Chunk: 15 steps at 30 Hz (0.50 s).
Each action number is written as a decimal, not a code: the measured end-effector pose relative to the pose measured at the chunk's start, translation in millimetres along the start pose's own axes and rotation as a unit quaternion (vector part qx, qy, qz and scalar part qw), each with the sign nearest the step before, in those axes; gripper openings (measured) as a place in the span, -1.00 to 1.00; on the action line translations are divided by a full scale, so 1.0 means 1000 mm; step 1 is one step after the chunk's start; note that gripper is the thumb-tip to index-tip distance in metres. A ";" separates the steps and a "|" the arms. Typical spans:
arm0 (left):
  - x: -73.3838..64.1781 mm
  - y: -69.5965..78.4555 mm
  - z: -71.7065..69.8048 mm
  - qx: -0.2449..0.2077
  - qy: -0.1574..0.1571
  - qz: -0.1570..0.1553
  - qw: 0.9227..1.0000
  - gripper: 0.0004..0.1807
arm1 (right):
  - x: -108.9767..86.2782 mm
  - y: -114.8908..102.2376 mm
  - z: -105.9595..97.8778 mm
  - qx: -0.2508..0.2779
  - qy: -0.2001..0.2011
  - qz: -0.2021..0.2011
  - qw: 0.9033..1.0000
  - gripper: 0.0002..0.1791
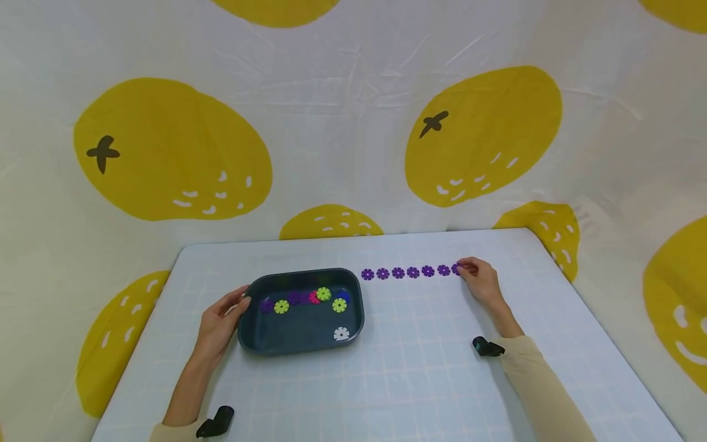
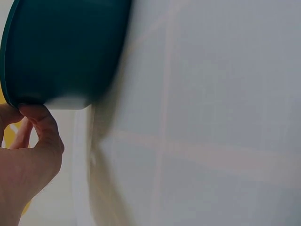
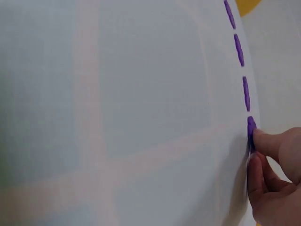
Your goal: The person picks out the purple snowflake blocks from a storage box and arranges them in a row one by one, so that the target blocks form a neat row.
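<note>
The pale table [image 1: 409, 393] bears flat, purple, petal-edged discs [image 1: 410, 272] in line.

White cloth [image 1: 342, 123] printed with yellow fruit [image 1: 171, 166] hangs behind a pale, checked table [image 1: 414, 374].

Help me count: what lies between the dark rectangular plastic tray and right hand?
Head view: six purple flower-shaped plastic discs in a row; the right hand pinches another.

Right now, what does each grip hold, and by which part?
The left grip holds the tray by its left rim; the right grip pinches the rightmost purple disc by its right edge.
</note>
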<state>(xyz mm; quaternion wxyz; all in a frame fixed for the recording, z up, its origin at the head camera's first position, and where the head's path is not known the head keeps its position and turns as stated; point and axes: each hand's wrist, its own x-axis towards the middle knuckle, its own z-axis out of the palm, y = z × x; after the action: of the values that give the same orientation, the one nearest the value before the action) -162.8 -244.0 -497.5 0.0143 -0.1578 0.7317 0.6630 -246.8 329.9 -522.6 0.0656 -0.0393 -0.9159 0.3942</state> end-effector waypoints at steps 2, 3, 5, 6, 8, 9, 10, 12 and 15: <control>0.001 0.000 0.000 0.003 0.000 -0.003 1.000 -0.35 | 0.001 0.000 0.001 -0.002 -0.002 -0.001 1.000 -0.70; 0.001 0.000 -0.001 0.006 0.000 -0.004 1.000 -0.34 | 0.002 0.000 0.001 -0.002 -0.003 -0.001 1.000 -0.71; 0.001 0.000 -0.001 0.006 0.000 -0.006 1.000 -0.34 | 0.002 0.000 0.001 -0.004 -0.006 -0.001 1.000 -0.70; 0.002 0.000 -0.001 0.006 0.001 -0.006 1.000 -0.35 | 0.002 0.000 0.001 -0.004 -0.006 0.001 1.000 -0.70; 0.002 0.000 0.000 -0.004 0.001 -0.005 1.000 -0.35 | 0.002 -0.001 0.000 -0.003 -0.003 0.006 1.000 -0.69; 0.002 0.000 0.000 -0.008 0.000 -0.004 1.000 -0.35 | 0.001 -0.001 0.000 -0.002 0.001 0.007 1.000 -0.68; 0.002 0.000 0.000 -0.012 0.000 -0.003 1.000 -0.35 | 0.000 -0.002 0.000 -0.001 0.005 0.008 1.000 -0.68; 0.002 0.000 0.001 -0.016 0.001 -0.001 1.000 -0.36 | -0.002 -0.005 -0.001 0.003 0.012 0.010 1.000 -0.67; 0.002 0.000 0.001 -0.013 0.001 0.000 1.000 -0.35 | -0.004 -0.011 0.000 0.009 0.021 0.010 1.000 -0.67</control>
<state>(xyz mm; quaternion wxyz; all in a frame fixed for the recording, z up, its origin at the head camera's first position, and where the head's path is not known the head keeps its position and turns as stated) -164.9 -243.9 -498.4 0.0117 -0.1583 0.7230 0.6724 -242.8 321.7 -515.2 0.0814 -0.0566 -0.9102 0.4022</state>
